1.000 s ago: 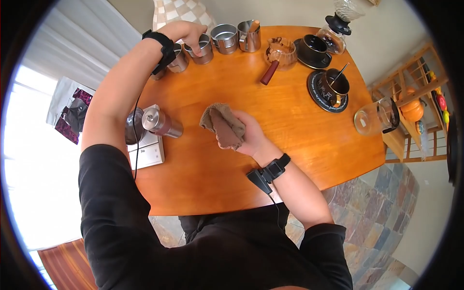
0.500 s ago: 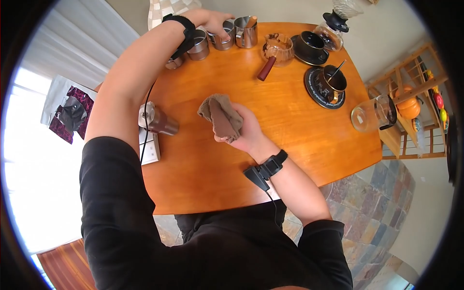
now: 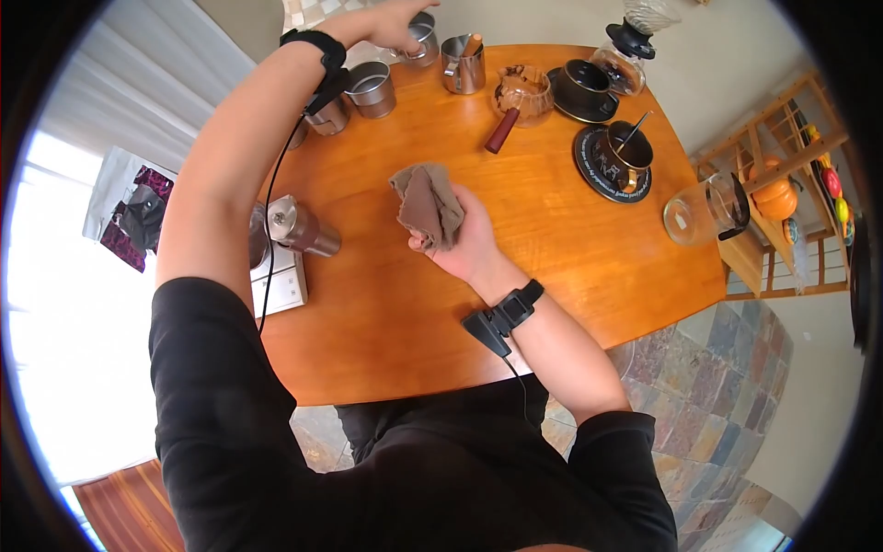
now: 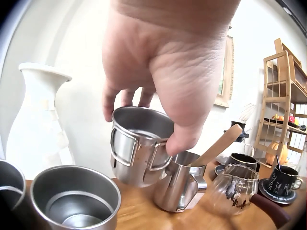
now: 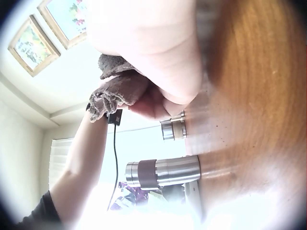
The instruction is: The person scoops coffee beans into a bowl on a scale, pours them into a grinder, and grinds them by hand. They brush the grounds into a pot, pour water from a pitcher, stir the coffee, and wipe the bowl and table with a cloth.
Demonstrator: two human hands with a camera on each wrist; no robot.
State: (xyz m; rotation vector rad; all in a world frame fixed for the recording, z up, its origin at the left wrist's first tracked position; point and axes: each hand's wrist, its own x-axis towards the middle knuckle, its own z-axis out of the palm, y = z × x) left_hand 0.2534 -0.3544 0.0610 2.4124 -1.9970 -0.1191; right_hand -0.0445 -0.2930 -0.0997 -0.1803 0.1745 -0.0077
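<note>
My left hand (image 3: pixel 395 26) grips a steel camping cup (image 4: pixel 136 165) by its rim, thumb on the near side and fingers across the far side. The cup has folding wire handles and tilts a little, its base higher than that of the pitcher beside it in the left wrist view. In the head view it is at the table's back edge. My right hand (image 3: pixel 471 237) holds a folded brown cloth (image 3: pixel 426 207) above the middle of the table. A second steel cup (image 3: pixel 371 89) stands nearer me, below the left wrist.
Right of the cup stand a steel pitcher (image 3: pixel 463 69) with a wooden handle inside and a glass pot (image 3: pixel 524 92). Two black cups on saucers (image 3: pixel 635 189) and a glass jug (image 3: pixel 694 216) follow. A grinder (image 3: pixel 303 228) and scale (image 3: pixel 285 287) sit left; a white vase (image 4: pixel 36 120) stands behind.
My left hand has gone from one steel cup to the one beside the pitcher, gripped it and moved it towards the back edge. The cloth in my right hand has turned slightly.
</note>
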